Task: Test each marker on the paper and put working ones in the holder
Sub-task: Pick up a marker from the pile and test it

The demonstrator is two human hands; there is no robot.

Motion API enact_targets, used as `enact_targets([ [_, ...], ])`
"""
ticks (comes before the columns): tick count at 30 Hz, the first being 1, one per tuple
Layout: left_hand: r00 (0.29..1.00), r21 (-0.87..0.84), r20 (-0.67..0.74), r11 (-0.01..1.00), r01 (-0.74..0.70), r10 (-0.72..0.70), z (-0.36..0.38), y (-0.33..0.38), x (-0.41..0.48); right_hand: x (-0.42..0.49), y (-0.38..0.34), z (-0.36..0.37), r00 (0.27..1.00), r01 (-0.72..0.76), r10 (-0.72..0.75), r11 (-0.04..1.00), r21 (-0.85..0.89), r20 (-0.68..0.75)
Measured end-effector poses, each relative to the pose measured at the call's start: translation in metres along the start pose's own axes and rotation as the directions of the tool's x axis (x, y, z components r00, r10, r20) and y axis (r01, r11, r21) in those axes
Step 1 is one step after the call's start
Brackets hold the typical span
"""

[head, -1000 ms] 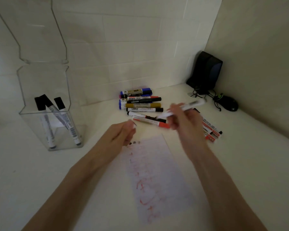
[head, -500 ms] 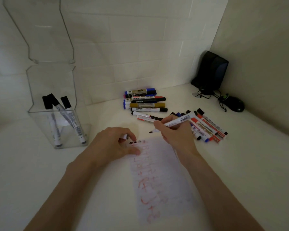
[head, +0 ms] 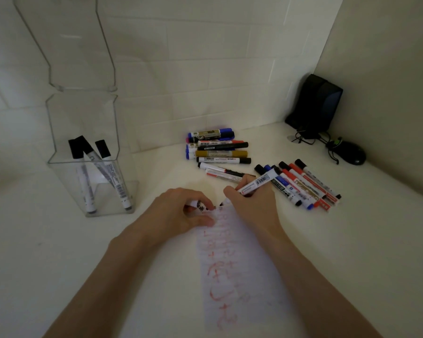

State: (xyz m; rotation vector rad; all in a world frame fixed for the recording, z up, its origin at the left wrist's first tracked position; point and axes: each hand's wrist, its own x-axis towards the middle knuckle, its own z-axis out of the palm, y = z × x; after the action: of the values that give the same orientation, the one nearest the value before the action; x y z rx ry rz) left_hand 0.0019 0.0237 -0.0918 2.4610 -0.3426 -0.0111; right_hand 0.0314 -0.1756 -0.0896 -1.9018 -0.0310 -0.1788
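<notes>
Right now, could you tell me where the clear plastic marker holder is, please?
The clear plastic marker holder stands far left in the head view, on the white counter, left of the left hand.

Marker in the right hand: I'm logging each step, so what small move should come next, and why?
Probably a short stroke near the top of the paper, to see whether it marks. The right hand grips the uncapped marker with its tip at the paper's top edge. The left hand rests on the paper, holding what looks like the cap.
</notes>
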Motion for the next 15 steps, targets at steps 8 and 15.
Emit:
enact_targets([
  [8,1.0,0.011,0.002,1.0,0.014,-0.014,0.0004,-0.0008,-0.0004,-0.0019,0.0003,0.0018,0.999,0.02,-0.019,0.999,-0.038,0.028],
  [15,1.0,0.006,0.012,1.0,0.017,-0.017,-0.0001,-0.0016,0.0003,-0.0031,0.0004,0.0008,0.999,0.036,-0.035,0.999,-0.032,0.033],
])
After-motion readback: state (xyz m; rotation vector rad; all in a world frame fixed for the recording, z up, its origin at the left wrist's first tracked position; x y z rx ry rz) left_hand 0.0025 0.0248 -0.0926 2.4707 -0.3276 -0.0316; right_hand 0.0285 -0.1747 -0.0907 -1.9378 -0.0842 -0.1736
